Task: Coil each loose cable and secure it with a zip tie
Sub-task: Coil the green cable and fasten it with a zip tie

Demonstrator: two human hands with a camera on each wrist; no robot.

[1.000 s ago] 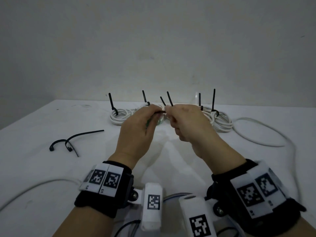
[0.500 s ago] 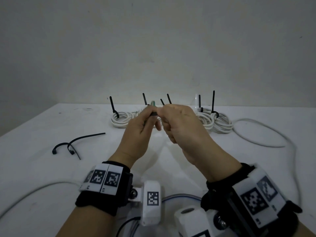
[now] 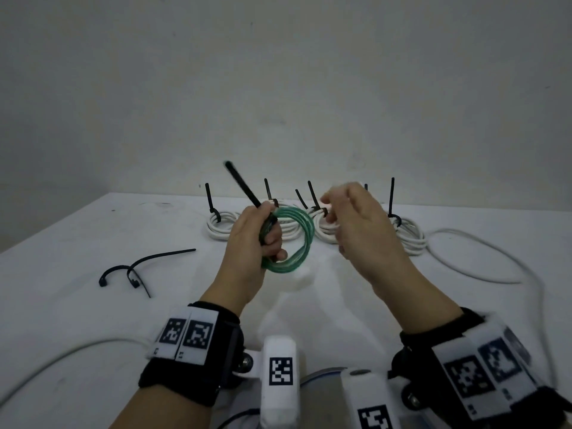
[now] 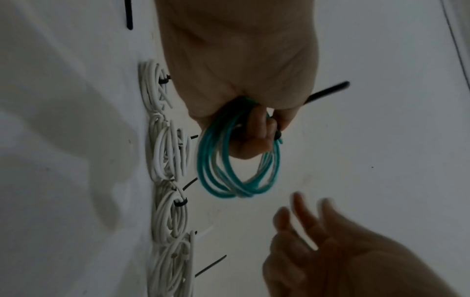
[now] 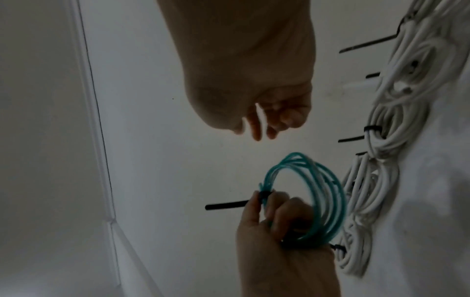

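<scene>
left hand (image 3: 257, 239) gripped green coil (image 3: 294, 239) above table | zip tie (image 3: 243, 187) tail stuck up-left from my fist | right hand (image 3: 356, 224) loose, empty, just right of coil

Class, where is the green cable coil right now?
In the head view, the green cable coil sits centre frame, gripped by the left hand, in front of the tied white coils.

Our left hand (image 4: 244, 80) grips the teal cable coil (image 4: 236, 160) and its black zip tie (image 4: 328, 91); our right hand (image 4: 330, 251) hangs loose-fingered beside white coils (image 4: 170, 160).
</scene>
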